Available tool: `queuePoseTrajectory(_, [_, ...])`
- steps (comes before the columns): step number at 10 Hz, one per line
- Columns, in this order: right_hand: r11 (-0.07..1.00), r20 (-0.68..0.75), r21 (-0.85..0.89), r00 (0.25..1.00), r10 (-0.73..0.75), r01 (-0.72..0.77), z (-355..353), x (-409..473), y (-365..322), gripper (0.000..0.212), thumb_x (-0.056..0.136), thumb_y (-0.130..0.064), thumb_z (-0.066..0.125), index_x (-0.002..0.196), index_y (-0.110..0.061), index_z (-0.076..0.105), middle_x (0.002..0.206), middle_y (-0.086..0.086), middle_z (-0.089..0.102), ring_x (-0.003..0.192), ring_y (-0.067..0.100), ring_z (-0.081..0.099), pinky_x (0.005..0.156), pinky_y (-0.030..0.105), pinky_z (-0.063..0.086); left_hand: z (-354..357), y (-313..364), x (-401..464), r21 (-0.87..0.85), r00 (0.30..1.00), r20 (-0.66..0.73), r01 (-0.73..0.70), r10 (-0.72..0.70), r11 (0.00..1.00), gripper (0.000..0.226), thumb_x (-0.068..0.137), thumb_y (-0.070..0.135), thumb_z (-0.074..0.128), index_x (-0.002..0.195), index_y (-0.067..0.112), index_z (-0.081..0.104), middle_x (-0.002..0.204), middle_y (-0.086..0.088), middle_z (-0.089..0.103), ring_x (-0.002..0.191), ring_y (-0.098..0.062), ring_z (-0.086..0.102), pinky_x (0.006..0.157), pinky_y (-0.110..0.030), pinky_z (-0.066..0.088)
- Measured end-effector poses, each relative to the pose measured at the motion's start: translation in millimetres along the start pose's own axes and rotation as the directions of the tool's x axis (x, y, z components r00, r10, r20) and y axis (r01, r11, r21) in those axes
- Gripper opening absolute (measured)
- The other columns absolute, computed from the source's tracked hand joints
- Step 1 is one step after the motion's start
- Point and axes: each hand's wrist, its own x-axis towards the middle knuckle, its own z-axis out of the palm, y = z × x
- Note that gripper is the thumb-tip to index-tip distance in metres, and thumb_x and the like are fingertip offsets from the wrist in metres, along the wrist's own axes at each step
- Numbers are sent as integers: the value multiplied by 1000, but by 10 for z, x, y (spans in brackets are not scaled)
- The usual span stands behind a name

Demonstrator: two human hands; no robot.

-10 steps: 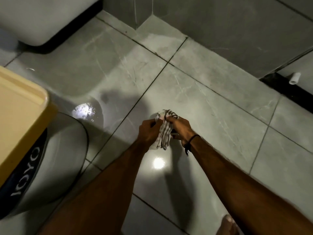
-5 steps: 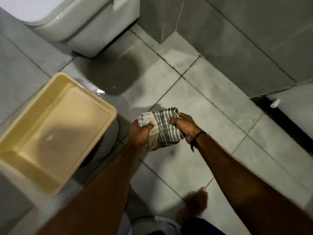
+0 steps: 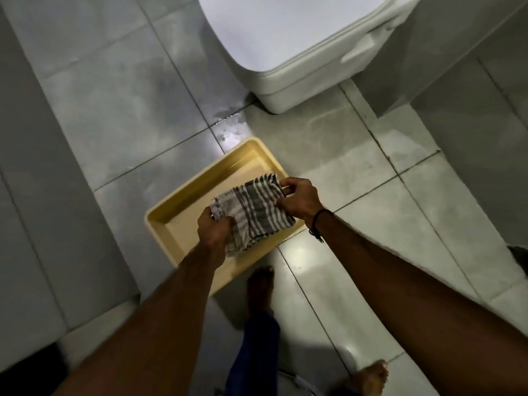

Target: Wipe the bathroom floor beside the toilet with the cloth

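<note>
A grey-and-white striped cloth [image 3: 254, 208] is held in the air between both hands, above a yellow tray. My left hand [image 3: 213, 230] grips its near left corner. My right hand [image 3: 300, 200], with a dark band on the wrist, pinches its far right edge. The white toilet [image 3: 288, 44] stands at the top of the view, lid down. The grey tiled floor [image 3: 328, 144] beside it shows a wet patch [image 3: 230, 130] near the toilet's base.
A yellow plastic tray [image 3: 171, 221] sits below the cloth. My bare feet stand on the tiles, one by the tray [image 3: 260, 292] and one at the bottom right [image 3: 370, 378]. Grey tiled walls rise at the left [image 3: 43, 195] and right [image 3: 471, 138].
The view has swung left toward the toilet and the yellow tray. The cloth has been spread wider between my hands and now hangs over the tray instead of bare tiles.
</note>
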Motion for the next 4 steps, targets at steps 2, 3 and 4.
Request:
queuePoseTrajectory(2, [991,32,-131,999,10,-5,656,501,119,40,76,0,79,113,-14,75,103,12,77,96,26,72,87,41,62,-174,-346,678,17,996,11,90,-90,996,46,89,-6,56,131,13,57,106,-16,69,71,-26,60,62,-40,60])
queuePoseTrajectory(3, [990,51,-143,998,22,-14,778,573,166,37,78,2,77,111,-14,74,104,12,76,97,26,71,87,41,62,-213,-471,796,35,992,45,121,-122,992,47,91,-3,58,134,15,56,106,-10,67,76,-26,63,63,-36,56])
queuePoseTrajectory(4, [993,-16,-111,1000,25,-27,739,627,192,41,77,6,72,114,-12,72,102,10,74,97,26,69,90,39,60,-248,-474,844,162,991,25,127,-133,978,51,93,5,62,141,12,49,132,-16,63,110,-35,64,92,-46,58])
